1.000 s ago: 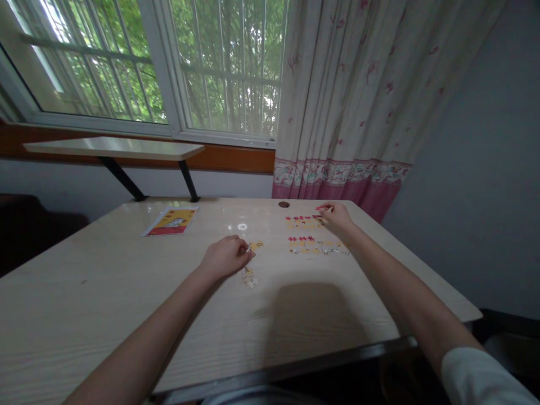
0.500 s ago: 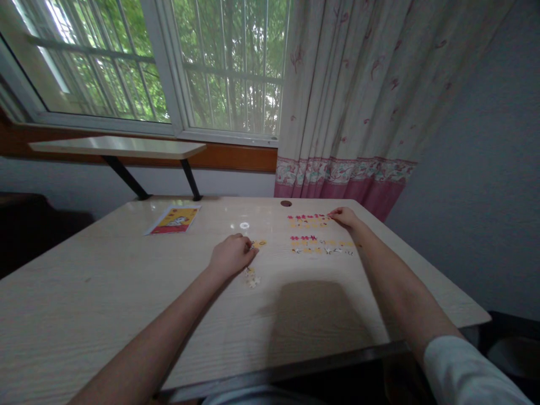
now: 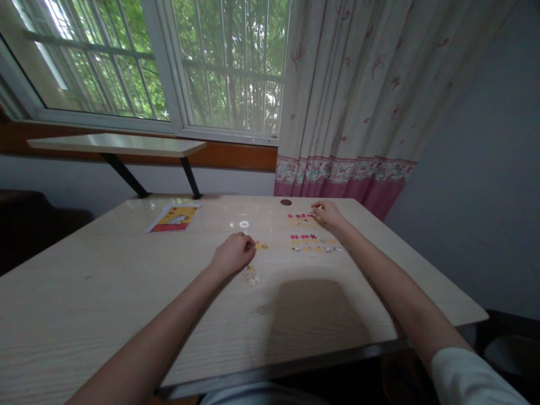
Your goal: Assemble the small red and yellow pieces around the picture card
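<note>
My left hand [image 3: 233,254] rests on the table with its fingers pinched together at the edge of a yellow jigsaw puzzle piece [image 3: 263,246] that has dark lines on it. Below these fingertips lies a small cluster of pale and yellow puzzle pieces [image 3: 252,278]. Farther off to the right, my right hand [image 3: 329,215] hovers at the end of a row of red puzzle pieces [image 3: 298,216], thumb and fingers closed; what they pinch is too small to make out. Nearer me is a second group with red pieces [image 3: 302,237] above yellow and white pieces [image 3: 312,249], partly behind my right forearm.
A yellow and red picture sheet [image 3: 174,218] lies at the back left of the wooden table [image 3: 126,292]. Behind it a raised shelf [image 3: 118,144] stands on black legs. A cable hole [image 3: 286,202] sits near the back edge, with a curtain [image 3: 341,112] and window beyond.
My right hand has moved left along the upper red row, covering its right end. My left hand has barely shifted, and more of the yellow piece shows beside its fingertips.
</note>
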Demonstrator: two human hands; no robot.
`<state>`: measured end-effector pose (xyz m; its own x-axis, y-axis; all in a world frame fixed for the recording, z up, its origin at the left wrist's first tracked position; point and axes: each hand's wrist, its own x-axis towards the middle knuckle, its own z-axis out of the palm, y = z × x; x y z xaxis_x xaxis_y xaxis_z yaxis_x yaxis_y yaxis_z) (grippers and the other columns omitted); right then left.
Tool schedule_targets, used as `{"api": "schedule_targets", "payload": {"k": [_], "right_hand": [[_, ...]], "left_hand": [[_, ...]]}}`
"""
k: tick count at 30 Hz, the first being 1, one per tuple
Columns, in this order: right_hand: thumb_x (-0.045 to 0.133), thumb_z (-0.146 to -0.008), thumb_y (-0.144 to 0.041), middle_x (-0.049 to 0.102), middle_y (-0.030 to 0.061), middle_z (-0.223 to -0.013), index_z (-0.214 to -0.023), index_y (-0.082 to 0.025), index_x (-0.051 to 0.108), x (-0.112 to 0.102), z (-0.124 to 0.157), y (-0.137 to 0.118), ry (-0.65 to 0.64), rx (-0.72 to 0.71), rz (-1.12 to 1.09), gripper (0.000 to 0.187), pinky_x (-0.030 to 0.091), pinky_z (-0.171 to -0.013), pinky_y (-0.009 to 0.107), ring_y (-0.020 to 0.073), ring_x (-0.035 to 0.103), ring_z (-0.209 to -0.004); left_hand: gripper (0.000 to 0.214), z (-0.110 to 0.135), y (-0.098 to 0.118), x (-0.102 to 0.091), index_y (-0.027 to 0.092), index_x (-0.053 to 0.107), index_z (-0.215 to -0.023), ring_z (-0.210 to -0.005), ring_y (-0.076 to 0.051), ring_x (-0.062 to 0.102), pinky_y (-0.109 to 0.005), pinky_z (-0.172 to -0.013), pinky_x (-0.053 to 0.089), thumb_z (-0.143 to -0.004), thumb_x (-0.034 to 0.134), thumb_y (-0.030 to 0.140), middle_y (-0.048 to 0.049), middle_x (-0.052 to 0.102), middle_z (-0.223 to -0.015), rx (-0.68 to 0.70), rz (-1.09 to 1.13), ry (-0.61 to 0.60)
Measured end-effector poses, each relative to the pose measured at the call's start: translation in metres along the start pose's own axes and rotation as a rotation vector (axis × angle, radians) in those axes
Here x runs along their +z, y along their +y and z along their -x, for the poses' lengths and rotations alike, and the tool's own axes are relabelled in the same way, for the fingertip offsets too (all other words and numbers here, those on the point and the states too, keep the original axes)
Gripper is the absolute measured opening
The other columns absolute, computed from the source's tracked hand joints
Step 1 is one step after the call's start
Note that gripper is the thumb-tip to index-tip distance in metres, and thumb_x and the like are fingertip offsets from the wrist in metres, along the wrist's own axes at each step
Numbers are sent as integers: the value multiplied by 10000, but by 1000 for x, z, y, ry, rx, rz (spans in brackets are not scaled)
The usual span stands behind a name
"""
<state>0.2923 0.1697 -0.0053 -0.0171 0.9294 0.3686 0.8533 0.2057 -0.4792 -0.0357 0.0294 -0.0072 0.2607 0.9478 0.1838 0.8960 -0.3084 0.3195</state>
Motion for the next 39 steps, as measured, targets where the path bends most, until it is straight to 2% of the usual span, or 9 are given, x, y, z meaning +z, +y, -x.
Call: {"api": "schedule_targets", "payload": {"k": [4, 6, 8, 12, 20, 25, 30, 36, 39], "right_hand": [[636, -793, -223, 694, 68, -978, -918, -210, 711, 17, 39, -72, -125, -454, -16, 146, 436, -876, 351, 190, 605, -930], [622, -820, -277, 686, 73, -993, -959, -217, 696, 24, 62, -101, -180, -585, -13, 169, 428, -888, 375, 205, 599, -956], [625, -821, -378, 675, 84, -1010, -1008, -209, 674, 30, 78, -122, -289, -640, 17, 257, 433, -872, 382, 223, 595, -967], [673, -753, -488, 646, 121, -1045, -1040, -178, 646, 38, 89, -146, -480, -577, 126, 424, 444, -813, 366, 259, 583, -974], [692, -743, -379, 608, 136, -1101, -1078, -127, 601, 32, 81, -163, -736, -416, 145, 429, 432, -800, 279, 235, 566, -1013], [707, -715, -282, 614, 115, -1072, -1065, -125, 541, 41, 89, -156, -703, -305, -22, 417, 437, -742, 260, 201, 581, -938], [647, -748, -165, 621, 19, -861, -1031, -148, 478, 45, 101, -152, -677, -291, -204, 330, 409, -650, 220, 129, 569, -744], [620, -791, -177, 590, -7, -765, -881, -156, 540, 47, 112, -153, -539, -352, -235, 122, 367, -634, 211, 104, 524, -685], [610, -804, -184, 589, -11, -738, -860, -150, 580, 49, 112, -153, -481, -327, -260, 72, 359, -629, 205, 95, 514, -667]], "left_hand": [[231, -3, -9, 3, 154, 678, -882, -868, -226, 591, -316, -807, 448, -805, 484, 253, -105, 629, -887, 100, 50, -28], [221, -4, -12, 5, 148, 666, -884, -849, -220, 583, -318, -804, 446, -805, 477, 232, -107, 618, -879, 157, 65, -40], [213, -4, -15, 7, 148, 658, -883, -852, -222, 573, -324, -809, 440, -808, 477, 229, -110, 613, -884, 198, 67, -47], [195, -6, -21, 12, 157, 647, -865, -876, -238, 556, -350, -822, 431, -808, 481, 244, -112, 614, -901, 231, 53, -32], [245, -6, -25, 16, 159, 632, -987, -927, -250, 548, -383, -861, 421, -822, 489, 270, -112, 600, -950, 220, -6, -7], [204, -4, -18, 10, 157, 628, -914, -908, -250, 554, -384, -873, 414, -813, 476, 248, -106, 616, -930, 254, -14, -45], [203, -4, -16, 11, 140, 620, -909, -906, -254, 552, -379, -866, 415, -820, 464, 235, -117, 618, -923, 265, -22, -41], [248, -3, -17, 10, 126, 619, -977, -922, -258, 554, -382, -871, 418, -843, 456, 256, -132, 621, -961, 261, -86, -46], [261, -2, -16, 7, 122, 621, -977, -941, -272, 564, -395, -878, 417, -844, 474, 291, -147, 624, -982, 220, -143, -54]]}}
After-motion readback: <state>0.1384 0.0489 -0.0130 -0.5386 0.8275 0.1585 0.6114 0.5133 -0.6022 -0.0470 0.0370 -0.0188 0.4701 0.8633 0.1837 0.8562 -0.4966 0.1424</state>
